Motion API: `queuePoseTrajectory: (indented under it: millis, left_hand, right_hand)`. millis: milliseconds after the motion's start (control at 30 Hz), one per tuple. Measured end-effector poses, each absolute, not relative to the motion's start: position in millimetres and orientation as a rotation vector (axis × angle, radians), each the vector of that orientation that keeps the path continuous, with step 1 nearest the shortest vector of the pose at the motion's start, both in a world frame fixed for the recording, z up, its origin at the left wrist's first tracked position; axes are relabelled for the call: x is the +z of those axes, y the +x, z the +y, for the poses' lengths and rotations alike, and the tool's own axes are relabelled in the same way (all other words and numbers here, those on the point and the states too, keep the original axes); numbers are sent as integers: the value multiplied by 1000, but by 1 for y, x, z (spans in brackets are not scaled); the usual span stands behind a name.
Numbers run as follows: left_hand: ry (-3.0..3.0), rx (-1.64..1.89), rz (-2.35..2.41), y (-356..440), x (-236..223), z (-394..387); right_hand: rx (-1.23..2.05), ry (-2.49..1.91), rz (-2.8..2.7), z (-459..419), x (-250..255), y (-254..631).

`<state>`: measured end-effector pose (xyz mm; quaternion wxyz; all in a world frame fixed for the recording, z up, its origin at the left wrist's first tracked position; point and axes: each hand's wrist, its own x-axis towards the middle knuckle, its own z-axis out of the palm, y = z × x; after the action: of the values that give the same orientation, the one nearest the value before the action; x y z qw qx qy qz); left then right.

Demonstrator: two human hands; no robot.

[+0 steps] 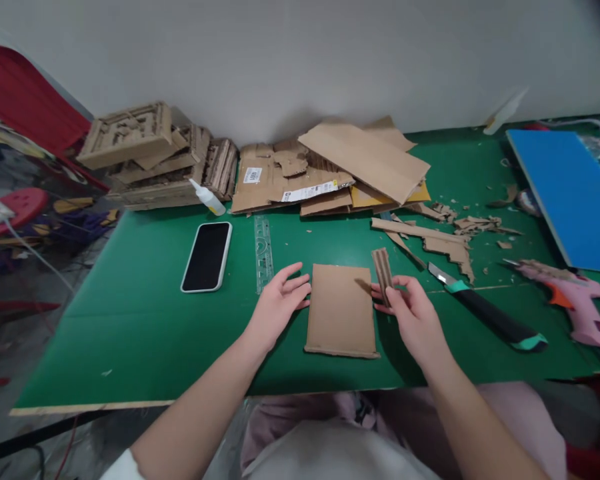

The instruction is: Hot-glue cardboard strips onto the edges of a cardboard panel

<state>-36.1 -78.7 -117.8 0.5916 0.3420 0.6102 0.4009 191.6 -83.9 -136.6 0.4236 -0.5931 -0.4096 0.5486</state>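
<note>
We hold the left hand point(280, 297) palm inward at the left edge of the cardboard panel point(341, 310). Its grip is apart, thumb and fingers extended; we cannot tell whether the fingertips touch the edge. We hold the right hand point(417, 317) at the opposite edge, its grip clamped on the cardboard strip point(382, 267), thumb on the near face. Both forearms reach in from the near side.

The panel lies flat on the green counter point(145, 347), near its front edge. A pale wall point(230, 60) stands behind; a red chair point(25, 100) and a red stool point(25, 203) are at left. Left of our work we note the phone point(207, 257) and the clear ruler point(264, 247); at right, the cutter point(490, 315), the pink glue gun point(580, 293) and the blue board point(570, 200).

The panel is smooth, brown and rectangular, with a raised strip along its near edge. The held strip shows parallel corrugated ridges. Behind, we see overlapping cardboard sheets point(370, 160) and, to their left, stacked cardboard pieces point(140, 143) with rough edges.
</note>
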Motion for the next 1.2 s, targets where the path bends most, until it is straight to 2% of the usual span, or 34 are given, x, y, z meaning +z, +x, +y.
queuePoseTrajectory:
  millis: [333, 500, 667, 800, 933, 1067, 1200]
  left_hand:
    - [723, 984, 1272, -19, -115, -81]
    - [860, 910, 1261, -19, -110, -81]
    - [1069, 723, 1282, -22, -118, -63]
    - [1388, 581, 1428, -26, -125, -52]
    - [1986, 566, 1697, -23, -124, -61]
    - [2495, 623, 1353, -17, -122, -78]
    - [2640, 711, 1149, -15, -127, -82]
  right_hand:
    - [1181, -1366, -1129, -96, -132, 196]
    - [611, -1541, -1459, -66, -105, 213]
    - [290, -1496, -1932, -23, -98, 211]
    - [380, -1452, -2134, -5, -117, 200]
    - [395, -1398, -2260, -4, -131, 195]
    - [425, -1375, -2288, -8, -134, 195]
    - [477, -1358, -2288, -11, -130, 192]
